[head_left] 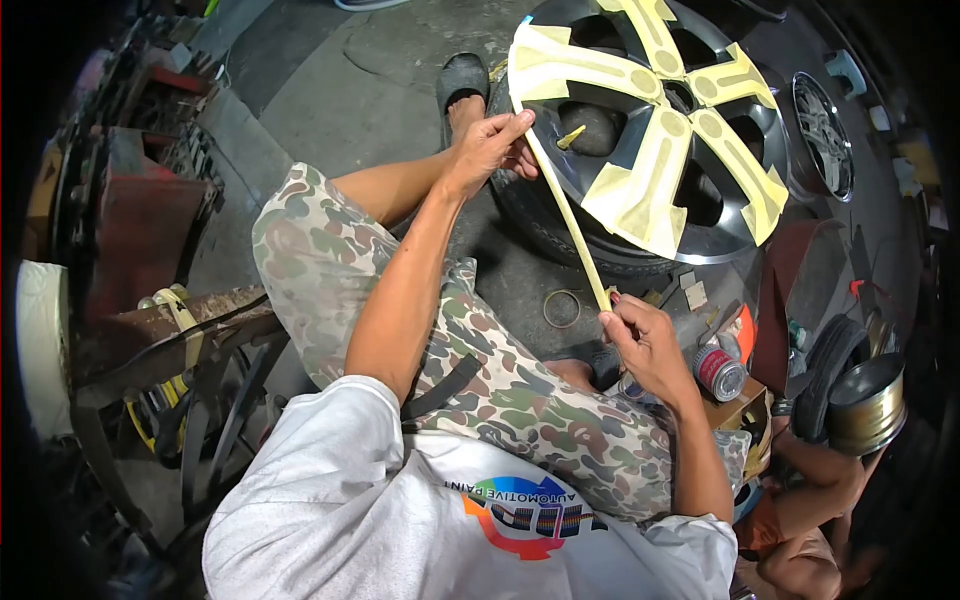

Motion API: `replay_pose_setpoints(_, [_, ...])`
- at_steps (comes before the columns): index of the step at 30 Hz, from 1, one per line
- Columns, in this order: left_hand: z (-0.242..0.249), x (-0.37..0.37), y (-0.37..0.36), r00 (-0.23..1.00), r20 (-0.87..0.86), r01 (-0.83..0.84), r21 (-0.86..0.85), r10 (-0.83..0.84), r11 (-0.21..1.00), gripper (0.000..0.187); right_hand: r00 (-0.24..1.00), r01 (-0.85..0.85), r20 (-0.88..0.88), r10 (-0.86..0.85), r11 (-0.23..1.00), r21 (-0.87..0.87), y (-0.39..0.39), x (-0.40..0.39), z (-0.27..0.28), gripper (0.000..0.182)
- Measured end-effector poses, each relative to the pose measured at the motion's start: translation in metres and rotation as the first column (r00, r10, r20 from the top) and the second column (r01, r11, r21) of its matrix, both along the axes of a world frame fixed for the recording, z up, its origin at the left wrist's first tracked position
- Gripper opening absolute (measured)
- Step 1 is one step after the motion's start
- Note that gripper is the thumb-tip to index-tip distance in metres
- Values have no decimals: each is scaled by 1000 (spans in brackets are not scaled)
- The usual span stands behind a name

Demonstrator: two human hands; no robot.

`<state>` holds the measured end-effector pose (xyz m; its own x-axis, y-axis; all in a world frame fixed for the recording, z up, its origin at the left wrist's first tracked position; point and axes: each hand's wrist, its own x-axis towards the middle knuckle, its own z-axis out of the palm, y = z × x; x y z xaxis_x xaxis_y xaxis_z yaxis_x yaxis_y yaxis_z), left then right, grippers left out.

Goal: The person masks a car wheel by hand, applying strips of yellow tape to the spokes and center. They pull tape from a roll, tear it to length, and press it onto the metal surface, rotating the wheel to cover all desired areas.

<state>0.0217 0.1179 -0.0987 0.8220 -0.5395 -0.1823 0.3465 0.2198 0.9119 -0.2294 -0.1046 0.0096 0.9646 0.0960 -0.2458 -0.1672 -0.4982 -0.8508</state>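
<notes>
A dark wheel rim [718, 228] has its spokes covered with pale yellow masking tape [655, 190]. My left hand [492, 150] pinches a narrow strip of yellow tape [562, 205] at the rim's left edge. From there the strip stretches taut, down and to the right, to my right hand [640, 335], which is closed on its lower end below the rim. Whether a tape roll sits inside my right hand is hidden by the fingers. The rim rests on a black tire [530, 215].
Another rim [822, 135] lies at the right. A paint can [720, 373], a ring [562, 309] and a gold-coloured rim [866, 405] are at lower right, near another person's bent leg [815, 475]. A metal stand [150, 335] is at left.
</notes>
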Motion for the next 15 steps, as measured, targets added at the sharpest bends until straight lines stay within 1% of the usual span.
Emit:
replay_pose_setpoints(1, [1,-3,0,1000,8,-10,10,10,1000,43,1000,-19,-12,19,1000,13,-3,1,0,32])
replay_pose_setpoints(5, [0,-10,-2,1000,10,5,23,-5,1000,40,999,-9,-35,11,999,47,-8,-1,-5,33])
replay_pose_setpoints(7, [0,-15,-4,1000,10,6,15,-6,1000,41,999,-3,-38,7,996,91,-11,-1,-8,33])
replay_pose_setpoints(8, [-1,-17,-4,1000,11,10,15,-11,1000,41,999,1,-37,2,996,91,-12,-1,-8,33])
replay_pose_setpoints(10, [0,-23,-5,999,18,27,16,-27,1000,41,995,37,-97,-30,997,72,-14,0,-7,34])
replay_pose_setpoints(13, [1,-25,-7,1000,20,5,8,-6,1000,41,998,6,-69,-4,1000,31,-17,2,-2,34])
replay_pose_setpoints(15, [1,-26,-8,1000,27,0,7,0,1000,41,998,2,-57,0,999,38,-19,1,-3,34])
